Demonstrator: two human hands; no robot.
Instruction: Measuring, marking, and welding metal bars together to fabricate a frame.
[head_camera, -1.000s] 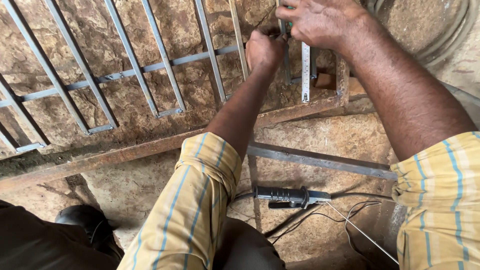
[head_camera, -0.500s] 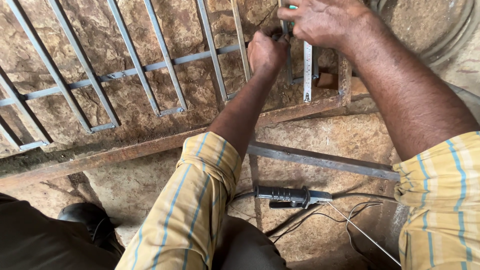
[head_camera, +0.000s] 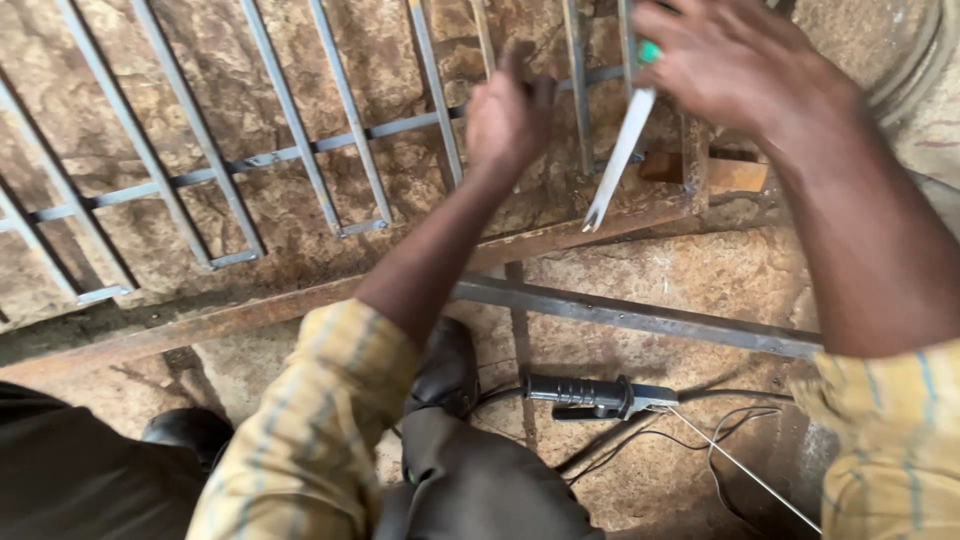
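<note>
1. Nearest the person, a black electrode holder lies on the stone floor, its thin rod and cables trailing away to the right.
2. Just beyond the holder, a grey steel bar crosses the floor, and past it runs a rusty angle bar.
3. Beyond the rusty bar lies the metal grille, flat on the floor, with many slim parallel bars.
4. The left hand rests on the grille, fingers curled; I cannot tell whether it grips a bar.
5. The right hand, blurred, is closed on a white flat strip that slants down over the grille's near right corner.
</note>
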